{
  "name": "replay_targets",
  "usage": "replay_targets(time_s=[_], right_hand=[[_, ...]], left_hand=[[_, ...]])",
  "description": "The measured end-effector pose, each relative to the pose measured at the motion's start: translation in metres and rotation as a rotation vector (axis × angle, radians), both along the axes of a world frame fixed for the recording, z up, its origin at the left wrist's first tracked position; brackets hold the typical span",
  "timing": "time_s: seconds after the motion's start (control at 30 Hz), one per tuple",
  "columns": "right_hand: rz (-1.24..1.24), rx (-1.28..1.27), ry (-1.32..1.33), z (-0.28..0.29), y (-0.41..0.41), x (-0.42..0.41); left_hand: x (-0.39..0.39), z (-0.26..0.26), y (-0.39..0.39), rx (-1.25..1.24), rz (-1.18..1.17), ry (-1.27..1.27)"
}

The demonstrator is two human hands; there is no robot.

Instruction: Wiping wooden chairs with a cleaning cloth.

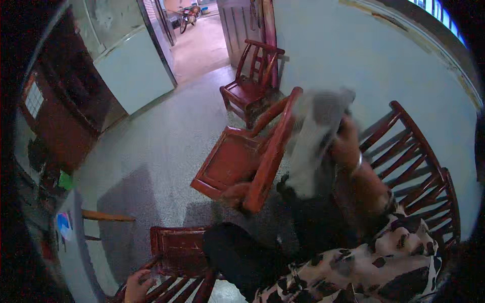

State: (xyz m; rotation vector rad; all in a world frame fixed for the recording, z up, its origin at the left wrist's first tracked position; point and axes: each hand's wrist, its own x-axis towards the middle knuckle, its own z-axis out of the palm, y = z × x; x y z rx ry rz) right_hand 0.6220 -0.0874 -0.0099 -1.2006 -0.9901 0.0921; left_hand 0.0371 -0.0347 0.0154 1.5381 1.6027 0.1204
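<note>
My right hand [346,146], with a bracelet at its wrist, holds a whitish-grey cloth [310,151] that is blurred by motion. The cloth hangs beside the back of a red-brown wooden chair [229,159], which stands turned in front of me; I cannot tell if they touch. At the lower left, my left hand [138,286] grips the rail of a second wooden chair [180,250] with a slatted back. My dark-clad knee [235,253] hides part of that chair's seat.
A slatted wooden bench [420,174] runs along the wall at right. Another wooden chair [250,89] stands by the open door [240,28], with a motorcycle [188,17] outside. At left are a pale table [75,242] and a green object [65,180].
</note>
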Motion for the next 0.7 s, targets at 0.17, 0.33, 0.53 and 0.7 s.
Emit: replay_targets(time_s=[0.17, 0.33, 0.53, 0.7], right_hand=[[-0.498, -0.677, -0.984, 0.018, 0.091, 0.092], [-0.408, -0.663, -0.884, 0.014, 0.078, 0.008], [-0.042, -0.281, -0.817, -0.009, 0.001, -0.080], [0.174, -0.180, -0.727, -0.008, -0.006, -0.096]], left_hand=[[0.006, -0.002, 0.004, 0.025, -0.063, -0.045], [-0.025, -0.029, 0.009, 0.106, -0.165, 0.056], [-0.009, -0.028, 0.013, -0.090, -0.015, 0.057], [-0.001, -0.023, 0.011, -0.115, -0.007, 0.090]])
